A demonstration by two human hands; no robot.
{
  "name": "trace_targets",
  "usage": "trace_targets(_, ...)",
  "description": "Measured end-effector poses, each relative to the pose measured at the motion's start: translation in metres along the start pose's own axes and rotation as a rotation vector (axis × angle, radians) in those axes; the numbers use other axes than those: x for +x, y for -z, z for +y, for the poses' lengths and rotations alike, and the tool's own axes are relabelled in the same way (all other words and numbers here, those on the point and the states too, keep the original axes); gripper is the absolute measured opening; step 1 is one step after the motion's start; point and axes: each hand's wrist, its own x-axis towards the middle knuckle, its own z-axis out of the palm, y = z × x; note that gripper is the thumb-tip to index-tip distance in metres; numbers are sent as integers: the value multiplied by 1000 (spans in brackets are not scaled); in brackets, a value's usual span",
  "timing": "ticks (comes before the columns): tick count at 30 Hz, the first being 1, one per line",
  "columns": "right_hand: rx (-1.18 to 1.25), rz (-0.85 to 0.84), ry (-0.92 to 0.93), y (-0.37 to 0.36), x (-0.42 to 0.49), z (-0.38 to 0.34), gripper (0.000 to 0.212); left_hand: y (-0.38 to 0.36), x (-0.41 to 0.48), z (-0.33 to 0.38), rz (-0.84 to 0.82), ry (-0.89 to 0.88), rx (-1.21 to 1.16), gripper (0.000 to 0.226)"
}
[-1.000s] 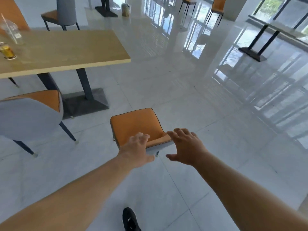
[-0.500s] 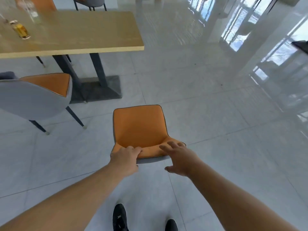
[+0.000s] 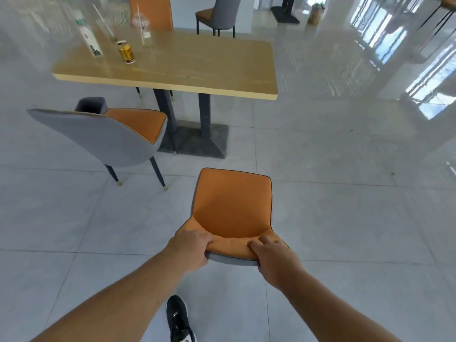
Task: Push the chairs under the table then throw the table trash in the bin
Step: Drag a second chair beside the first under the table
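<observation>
Pale glossy floor tiles (image 3: 333, 218) all round, bright with window glare. Both hands clamped on the top edge of the orange chair's (image 3: 233, 206) backrest: left hand (image 3: 191, 249) curled over the left corner, right hand (image 3: 276, 257) closed on the right corner, fingers over the front, thumbs hidden behind. Seat pointing straight away from the grip, toward the wooden table (image 3: 197, 62), which lies ahead and slightly left, well apart from the chair. Long side of the tabletop running crosswise to the push, near edge facing the grip. Neither hand clearly nearer; a level two-handed shove looks right, angled a little left. Dark pedestal base (image 3: 197, 141) directly beyond the seat front, probably the stop for the chair legs. Second chair (image 3: 98, 137), grey-backed, ahead to the left, beside the base and partly tucked, likely close to the path if the push drifts left. Farther off, on the far left of the tabletop: can (image 3: 126, 52), clear cups (image 3: 145, 33) with straws, a carton (image 3: 90, 40), all blurred. No bin clearly in view. Black shoe (image 3: 179, 319) below the grip
</observation>
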Motion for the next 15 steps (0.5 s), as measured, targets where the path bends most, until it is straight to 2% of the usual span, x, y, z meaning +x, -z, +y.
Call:
trace_targets(7,-17,1,14,48,97,-42,41,60,51,-80,60,-34,9,32)
trace_targets(15,-7,17,27,103,222,-68,38,134,137,-165,63,-40,7,31)
